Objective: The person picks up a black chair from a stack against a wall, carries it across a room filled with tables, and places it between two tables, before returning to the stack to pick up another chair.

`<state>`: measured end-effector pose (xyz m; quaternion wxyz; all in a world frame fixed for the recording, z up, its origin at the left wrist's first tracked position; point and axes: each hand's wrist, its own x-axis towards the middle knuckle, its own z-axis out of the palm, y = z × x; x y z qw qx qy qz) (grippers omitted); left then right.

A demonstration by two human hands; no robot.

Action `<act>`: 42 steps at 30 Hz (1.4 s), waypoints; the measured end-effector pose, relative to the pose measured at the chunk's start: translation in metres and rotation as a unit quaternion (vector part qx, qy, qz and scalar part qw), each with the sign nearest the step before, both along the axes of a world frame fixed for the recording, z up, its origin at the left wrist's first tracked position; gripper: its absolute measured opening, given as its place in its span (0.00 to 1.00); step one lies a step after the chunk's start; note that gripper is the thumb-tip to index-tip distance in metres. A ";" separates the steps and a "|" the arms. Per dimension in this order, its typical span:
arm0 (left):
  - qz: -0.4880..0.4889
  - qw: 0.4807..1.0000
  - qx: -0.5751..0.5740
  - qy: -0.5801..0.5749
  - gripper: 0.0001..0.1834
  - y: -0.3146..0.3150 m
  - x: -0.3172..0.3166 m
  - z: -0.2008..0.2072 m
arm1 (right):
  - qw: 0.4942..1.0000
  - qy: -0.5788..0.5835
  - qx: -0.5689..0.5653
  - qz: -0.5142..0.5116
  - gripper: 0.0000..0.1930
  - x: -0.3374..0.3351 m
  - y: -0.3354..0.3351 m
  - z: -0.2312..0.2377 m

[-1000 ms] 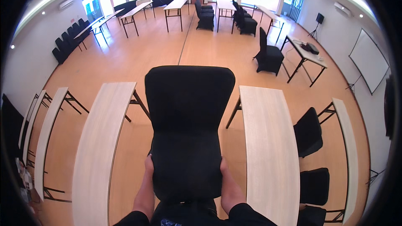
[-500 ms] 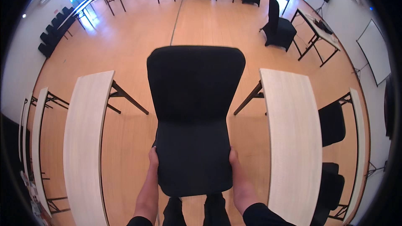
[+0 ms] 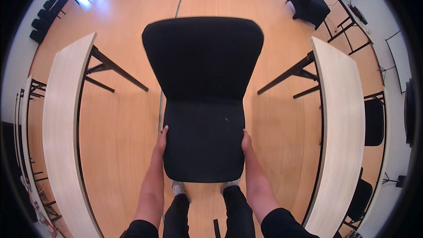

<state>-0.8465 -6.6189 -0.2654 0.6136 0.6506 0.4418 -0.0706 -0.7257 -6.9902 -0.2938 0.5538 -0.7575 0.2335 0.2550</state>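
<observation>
A black chair [image 3: 202, 61] is in front of me, its backrest on the far side and its seat [image 3: 204, 143] toward me. My left hand [image 3: 162, 139] is closed on the left edge of the seat, with most of its fingers hidden beneath. At the opposite edge, my right hand [image 3: 246, 142] grips the seat the same way. Both arms reach down straight from black sleeves. The chair's legs are hidden under the seat, so I cannot tell whether they touch the floor.
Long pale tables flank me, one on the left [image 3: 61, 136] and one on the right [image 3: 343, 136], their dark legs angling inward. A covered black chair [image 3: 310, 9] stands at the far right beside another table [image 3: 352, 15]. More black chairs [image 3: 374, 121] line the right side.
The view has tipped downward and the side tables now sit wider apart in it. The chair shows higher in the picture, and my shoes have come into sight. Both hands keep their hold.
</observation>
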 end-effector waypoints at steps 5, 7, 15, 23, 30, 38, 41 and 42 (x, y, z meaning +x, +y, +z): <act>-0.061 0.995 0.075 0.038 0.40 0.009 0.001 0.011 | 1.000 -0.008 0.016 0.014 0.28 -0.029 -0.009 -0.027; -0.100 0.983 0.154 0.025 0.39 0.009 0.023 0.019 | 0.998 -0.040 0.056 -0.004 0.26 -0.044 -0.036 -0.042; -0.065 0.911 0.249 -0.323 0.42 0.060 0.133 0.252 | 0.952 0.281 0.042 -0.116 0.29 -0.200 -0.059 0.019; -0.285 0.832 0.351 -0.321 0.44 0.025 0.207 0.351 | 0.764 0.240 0.445 -0.402 0.42 -0.257 0.034 0.072; -0.310 0.832 0.427 -0.174 0.38 0.024 0.233 0.362 | 0.815 0.247 0.405 -0.332 0.44 -0.233 0.030 0.101; -0.244 0.807 0.529 -0.098 0.28 0.006 0.207 0.372 | 0.823 0.217 0.380 -0.361 0.40 -0.212 0.008 0.095; -0.215 0.790 0.571 -0.070 0.29 0.022 0.188 0.371 | 0.850 0.198 0.319 -0.369 0.36 -0.174 -0.008 0.113; -0.203 0.783 0.585 -0.061 0.29 0.025 0.181 0.371 | 0.855 0.169 0.307 -0.383 0.34 -0.159 -0.019 0.112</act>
